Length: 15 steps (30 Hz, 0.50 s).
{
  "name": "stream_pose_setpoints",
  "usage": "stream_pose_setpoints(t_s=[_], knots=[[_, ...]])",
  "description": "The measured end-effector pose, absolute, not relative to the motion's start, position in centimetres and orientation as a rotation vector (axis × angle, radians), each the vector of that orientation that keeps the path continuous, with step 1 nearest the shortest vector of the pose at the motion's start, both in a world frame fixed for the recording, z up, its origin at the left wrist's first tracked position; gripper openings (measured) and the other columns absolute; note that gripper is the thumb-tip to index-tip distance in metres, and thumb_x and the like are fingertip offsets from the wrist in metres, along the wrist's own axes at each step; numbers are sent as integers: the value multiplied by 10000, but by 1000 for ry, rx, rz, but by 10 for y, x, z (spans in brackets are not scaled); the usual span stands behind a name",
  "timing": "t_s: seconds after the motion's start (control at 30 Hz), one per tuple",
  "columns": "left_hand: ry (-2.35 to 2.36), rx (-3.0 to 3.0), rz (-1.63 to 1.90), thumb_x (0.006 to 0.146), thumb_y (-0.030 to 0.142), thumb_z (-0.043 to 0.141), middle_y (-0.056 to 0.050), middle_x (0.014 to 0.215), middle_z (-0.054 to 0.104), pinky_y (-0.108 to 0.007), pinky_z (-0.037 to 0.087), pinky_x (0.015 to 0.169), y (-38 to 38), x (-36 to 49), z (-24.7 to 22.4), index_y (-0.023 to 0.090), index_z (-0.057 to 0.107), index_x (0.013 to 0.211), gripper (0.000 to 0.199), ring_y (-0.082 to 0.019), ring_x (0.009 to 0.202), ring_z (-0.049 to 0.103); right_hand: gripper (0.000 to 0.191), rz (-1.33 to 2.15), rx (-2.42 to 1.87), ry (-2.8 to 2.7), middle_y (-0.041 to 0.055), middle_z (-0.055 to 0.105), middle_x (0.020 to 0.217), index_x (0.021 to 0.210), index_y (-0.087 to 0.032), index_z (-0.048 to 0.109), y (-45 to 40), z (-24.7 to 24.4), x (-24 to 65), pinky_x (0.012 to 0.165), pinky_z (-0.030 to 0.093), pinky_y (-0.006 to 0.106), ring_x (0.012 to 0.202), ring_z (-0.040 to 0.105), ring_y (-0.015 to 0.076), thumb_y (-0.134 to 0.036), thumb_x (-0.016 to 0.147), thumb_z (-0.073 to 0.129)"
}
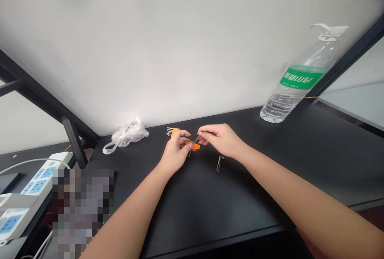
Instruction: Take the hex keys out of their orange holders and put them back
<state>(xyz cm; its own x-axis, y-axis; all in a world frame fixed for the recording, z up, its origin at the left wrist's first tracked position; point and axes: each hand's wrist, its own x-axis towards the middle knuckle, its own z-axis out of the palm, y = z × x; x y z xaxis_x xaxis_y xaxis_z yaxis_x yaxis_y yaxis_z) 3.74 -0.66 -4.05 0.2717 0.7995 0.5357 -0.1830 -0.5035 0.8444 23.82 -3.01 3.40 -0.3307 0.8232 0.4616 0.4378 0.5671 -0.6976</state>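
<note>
Over the black table, my left hand (178, 149) is closed around a small orange hex key holder (196, 146), with some metal keys sticking out of it. The fingers of my right hand (216, 139) pinch a thin metal hex key (197, 137), its lower end at the orange holder. Exactly how that end meets the holder is too small to tell. Two loose L-shaped hex keys (220, 163) lie on the table below my right hand. Behind my left hand sits a second orange holder (175, 131) with several keys in it, partly hidden by the fingers.
A crumpled clear plastic bag (127, 133) lies near the wall at left. Toward the right rear stands a large water bottle (295, 79) with a green label. White power strips (39, 185) are at far left, beside a blurred-out patch. Dark metal frame bars (45, 95) flank the table (192, 211).
</note>
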Motion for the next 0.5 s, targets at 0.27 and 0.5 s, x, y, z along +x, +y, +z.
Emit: stream_pose_setpoints(t_s=[0.27,0.5], knots=[[560,1642,1319,894,245,681,-21,868,698,-272,504,652,-6,39,-44,229,493,1129,301,-178,782,722,308,933,-1030,-1881,76,754,853,1000,-174,756,-23,33,238,704,643,328,785,743,203,-464,936,671],[544,1605,1327,892,246,692,-9,834,688,-284,513,687,-7,39,-43,229,481,1143,328,-186,795,726,344,1010,-1026,-1779,111,766,897,1002,-161,760,-18,30,240,696,649,337,814,756,223,-488,904,722]])
